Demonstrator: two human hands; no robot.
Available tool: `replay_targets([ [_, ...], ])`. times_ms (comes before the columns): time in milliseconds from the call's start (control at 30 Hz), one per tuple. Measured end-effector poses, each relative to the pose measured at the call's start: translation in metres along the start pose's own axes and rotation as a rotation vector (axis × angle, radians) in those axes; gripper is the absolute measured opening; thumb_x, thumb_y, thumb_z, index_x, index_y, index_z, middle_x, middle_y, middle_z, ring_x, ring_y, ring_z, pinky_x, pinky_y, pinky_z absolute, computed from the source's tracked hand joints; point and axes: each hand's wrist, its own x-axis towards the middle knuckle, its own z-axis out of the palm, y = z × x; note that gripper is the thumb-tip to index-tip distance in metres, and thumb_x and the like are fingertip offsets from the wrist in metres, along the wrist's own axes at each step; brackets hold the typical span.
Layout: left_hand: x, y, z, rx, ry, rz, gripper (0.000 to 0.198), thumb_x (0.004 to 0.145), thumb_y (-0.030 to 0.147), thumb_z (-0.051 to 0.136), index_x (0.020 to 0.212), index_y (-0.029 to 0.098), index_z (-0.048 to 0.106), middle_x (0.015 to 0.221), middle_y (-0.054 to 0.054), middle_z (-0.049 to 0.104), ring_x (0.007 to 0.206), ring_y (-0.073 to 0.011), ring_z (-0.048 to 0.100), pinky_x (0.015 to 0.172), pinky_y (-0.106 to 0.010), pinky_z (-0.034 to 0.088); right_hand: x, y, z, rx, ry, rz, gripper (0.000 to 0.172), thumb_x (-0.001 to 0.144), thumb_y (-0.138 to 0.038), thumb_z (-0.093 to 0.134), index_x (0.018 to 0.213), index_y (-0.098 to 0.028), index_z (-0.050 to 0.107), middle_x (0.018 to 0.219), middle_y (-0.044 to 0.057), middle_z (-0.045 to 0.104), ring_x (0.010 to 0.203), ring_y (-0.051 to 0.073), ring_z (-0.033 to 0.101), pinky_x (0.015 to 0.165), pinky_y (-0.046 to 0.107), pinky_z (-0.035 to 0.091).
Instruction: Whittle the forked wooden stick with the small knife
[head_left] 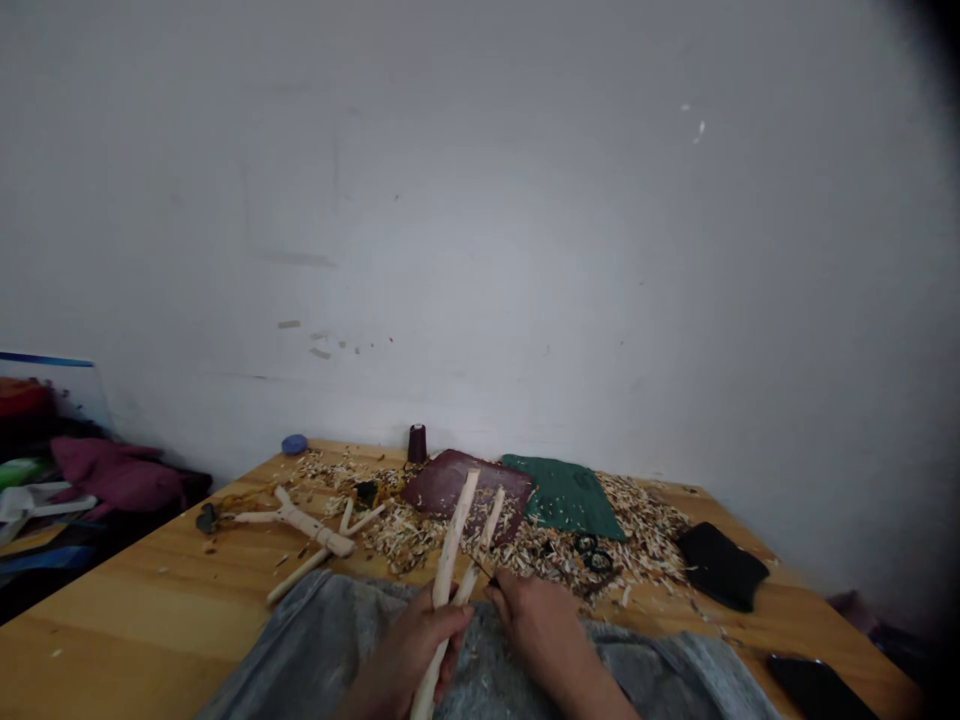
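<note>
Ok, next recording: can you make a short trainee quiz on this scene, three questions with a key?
1. True or false: the person's left hand grips a long, forked, pale wooden branch.
2. What lies among the pale wood shavings just in front of the flat green mat? A) a round blue object B) black-handled scissors C) a black phone
3. What colour is the upright spool of thread near the wall, at the far edge of the light wooden table?

Key: 1) True. 2) B. 3) Dark maroon.
</note>
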Motion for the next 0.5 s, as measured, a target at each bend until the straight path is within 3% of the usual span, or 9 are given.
replay_targets([
  [100,-0.002,0.002,0.002,0.098,0.008,0.034,0.024,0.073,0.04,0.059,0.08,0.02,0.048,0.052,0.007,0.048,0.032,-0.0061,0.034,0.028,-0.017,0.027,0.002,0.004,-0.001,-0.03,0.03,0.01,0.024,0.093,-0.031,0.038,0.094,-0.022,0.061,0.08,0.006,0.07,0.073,0.02,0.066,0.058,0.024,0.04],
  [200,-0.002,0.005,0.004,0.132,-0.019,0.048,0.031,0.071,0.037,0.06,0.094,0.018,0.051,0.047,0.009,0.043,0.032,-0.0064,0.034,0.029,-0.016,0.026,0.006,0.01,-0.001,-0.075,0.059,0.058,0.024,0.094,-0.029,0.037,0.098,-0.021,0.06,0.083,0.007,0.069,0.074,0.02,0.066,0.058,0.025,0.041],
  [300,0.001,0.004,0.002,0.115,-0.074,0.052,0.044,0.07,0.036,0.061,0.108,0.018,0.049,0.044,0.01,0.041,0.031,-0.0064,0.032,0.028,-0.016,0.023,0.006,0.009,0.001,-0.059,0.045,0.082,0.024,0.094,-0.029,0.037,0.098,-0.021,0.06,0.082,0.007,0.07,0.074,0.021,0.066,0.059,0.026,0.041],
  [500,0.003,0.001,-0.002,0.047,-0.124,0.023,0.046,0.071,0.036,0.061,0.111,0.018,0.048,0.042,0.01,0.042,0.029,-0.0061,0.029,0.028,-0.016,0.022,0.004,0.005,0.001,-0.012,0.023,0.066,0.025,0.093,-0.029,0.037,0.093,-0.021,0.061,0.079,0.007,0.07,0.072,0.02,0.066,0.058,0.025,0.04],
])
